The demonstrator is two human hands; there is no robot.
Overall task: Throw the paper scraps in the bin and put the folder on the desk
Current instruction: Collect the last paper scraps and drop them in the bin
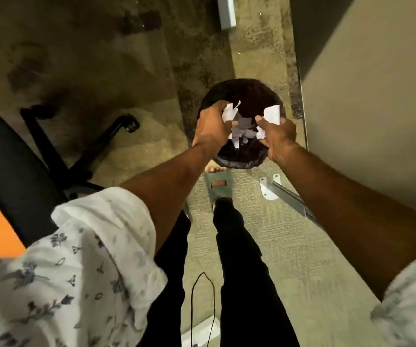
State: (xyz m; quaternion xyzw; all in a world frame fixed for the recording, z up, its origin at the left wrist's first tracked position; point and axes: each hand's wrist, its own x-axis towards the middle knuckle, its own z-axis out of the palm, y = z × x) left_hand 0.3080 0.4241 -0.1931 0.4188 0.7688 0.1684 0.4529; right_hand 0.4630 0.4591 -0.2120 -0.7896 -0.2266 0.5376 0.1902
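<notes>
While the person stands over the bin [239,96], a sandalled foot [218,181] sits just short of its near rim. Above the bin's mouth, the left hand [212,126] curls around white paper scraps [230,112], and the right hand [277,139] pinches another white piece [272,114]. Between the hands, loose scraps [242,132] hang over the dark opening. Left of the bin, a black chair base [81,146] rests on the carpet.
</notes>
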